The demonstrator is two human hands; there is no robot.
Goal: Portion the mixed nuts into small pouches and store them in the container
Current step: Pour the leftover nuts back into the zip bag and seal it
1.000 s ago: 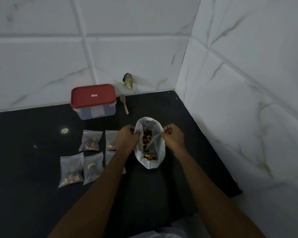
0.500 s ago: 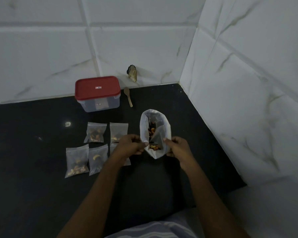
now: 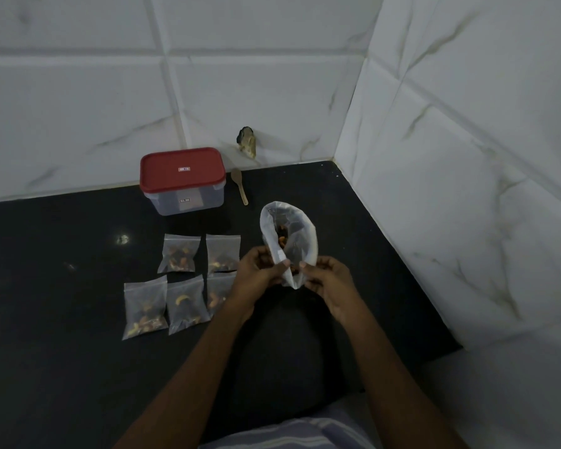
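Both hands have slid from the bag's (image 3: 297,231) rim down to its near end. The left hand (image 3: 256,270) and right hand (image 3: 329,281) each pinch the thin film between thumb and curled fingers. On the glossy black surface (image 3: 62,351) the clear-walled container (image 3: 182,196) sits under its red lid. In front and right of it stands the limp, translucent bag of nuts, its mouth gaping oval. Five flat filled pouches (image 3: 179,254) lie directly before the container. Portioning looks nearly finished; next, I'd guess, the lid comes off, which needs free hands. A wooden spoon (image 3: 239,186) lies beside the container.

Pouches (image 3: 182,283) left of bag (image 3: 289,244); container (image 3: 182,181) behind pouches.
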